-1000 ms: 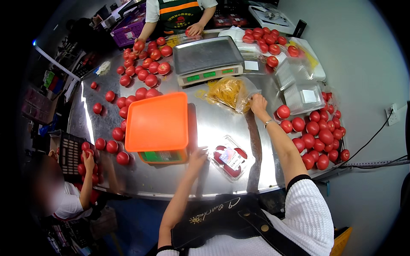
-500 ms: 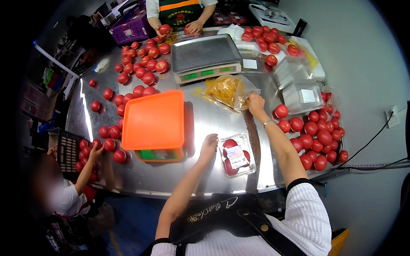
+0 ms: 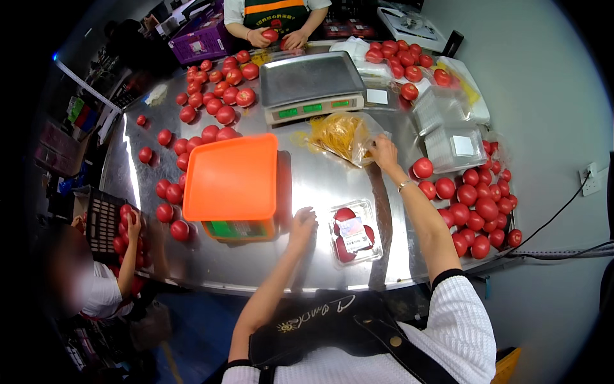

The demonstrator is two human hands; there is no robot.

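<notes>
A clear plastic bag of yellow rubber bands (image 3: pixel 340 136) lies below the scale, and my right hand (image 3: pixel 382 152) pinches at its open right end; what is between the fingertips is too small to make out exactly. My left hand (image 3: pixel 300 224) is empty, fingers apart and slightly curled, low over the steel table. Just right of it sits a closed clear punnet (image 3: pixel 354 232) of red tomatoes with a label on its lid. An orange plastic box (image 3: pixel 230 178) with an orange top stands left of that hand.
A weighing scale (image 3: pixel 312 83) stands at centre back; clear stacked containers (image 3: pixel 448 147) are at right. Loose tomatoes (image 3: pixel 472 211) are heaped right and left on the steel table (image 3: pixel 147 256). A co-worker (image 3: pixel 275 19) works opposite; another person (image 3: pixel 109 288) is at left beside a black crate (image 3: pixel 102 227).
The punnet has shifted right and turned more upright. My left hand moved up, then slightly left, away from it. The co-worker opposite drew a tomato in toward their body.
</notes>
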